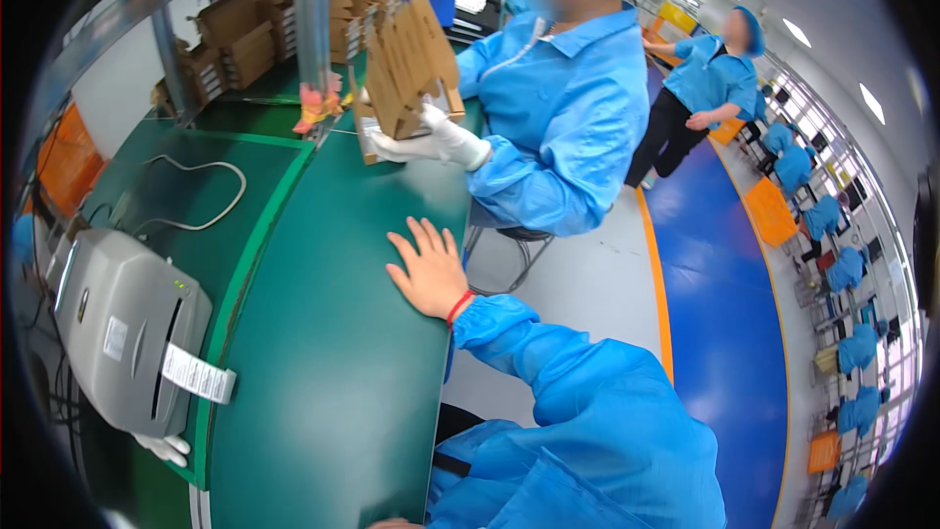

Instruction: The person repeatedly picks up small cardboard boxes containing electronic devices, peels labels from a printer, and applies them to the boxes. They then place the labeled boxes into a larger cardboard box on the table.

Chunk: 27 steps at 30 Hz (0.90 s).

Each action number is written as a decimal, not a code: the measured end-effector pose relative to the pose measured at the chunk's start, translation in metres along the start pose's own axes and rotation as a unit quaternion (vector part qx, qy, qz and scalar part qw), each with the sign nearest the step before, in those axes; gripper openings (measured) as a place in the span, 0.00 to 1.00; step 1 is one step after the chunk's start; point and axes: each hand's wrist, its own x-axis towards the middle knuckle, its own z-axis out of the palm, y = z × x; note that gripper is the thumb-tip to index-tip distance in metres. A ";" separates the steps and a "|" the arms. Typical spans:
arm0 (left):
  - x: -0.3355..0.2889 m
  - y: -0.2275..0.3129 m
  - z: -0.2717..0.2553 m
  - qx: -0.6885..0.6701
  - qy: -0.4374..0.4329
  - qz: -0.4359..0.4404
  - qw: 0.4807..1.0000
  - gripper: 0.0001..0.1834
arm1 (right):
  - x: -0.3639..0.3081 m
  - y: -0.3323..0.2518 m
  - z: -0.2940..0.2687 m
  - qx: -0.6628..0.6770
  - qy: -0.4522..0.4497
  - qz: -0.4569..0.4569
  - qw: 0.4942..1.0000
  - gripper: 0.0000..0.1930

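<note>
My right hand [431, 269] rests palm down on the edge of the green tabletop [343, 333], fingers spread and holding nothing. A red cord circles its wrist below the blue sleeve. At the bottom edge of the view only a sliver of what appears to be my left hand [395, 524] shows, its fingers hidden. Left of the tabletop stands a grey label printer [132, 333] with a strip of white labels [199, 373] hanging from its slot. Across the table, a co-worker in white gloves [436, 140] holds several brown cardboard boxes [411, 64] at the table's far end.
A white glove [166, 448] shows beside the printer's base. A pale cable [230, 181] curls behind it. Open cardboard boxes [240, 34] stand at the back near a metal post [313, 20]. Another person [715, 73] stands by the blue walkway [720, 284].
</note>
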 end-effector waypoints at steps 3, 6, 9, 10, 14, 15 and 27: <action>0.017 0.032 -0.026 0.027 0.000 0.119 0.993 0.26 | -0.009 0.013 0.000 -0.010 -0.017 0.019 1.000 0.24; 0.029 0.047 -0.033 0.088 0.026 0.156 0.983 0.26 | -0.005 0.010 -0.001 -0.016 -0.032 0.021 0.999 0.24; 0.038 0.046 -0.030 0.145 0.054 0.147 0.977 0.26 | -0.003 0.003 -0.004 -0.021 -0.045 0.020 0.999 0.25; 0.042 0.043 -0.028 0.160 0.058 0.141 0.975 0.26 | -0.002 0.003 -0.004 -0.021 -0.045 0.020 0.999 0.25; 0.046 0.021 -0.017 0.191 0.064 0.099 0.974 0.26 | -0.004 0.005 -0.001 -0.017 -0.044 0.021 0.999 0.25; 0.048 0.015 -0.015 0.197 0.065 0.093 0.974 0.26 | -0.002 0.007 -0.002 -0.018 -0.039 0.021 0.999 0.25; 0.031 -0.017 0.009 0.192 0.059 0.043 0.979 0.26 | -0.003 0.006 -0.004 -0.031 -0.029 0.014 0.999 0.24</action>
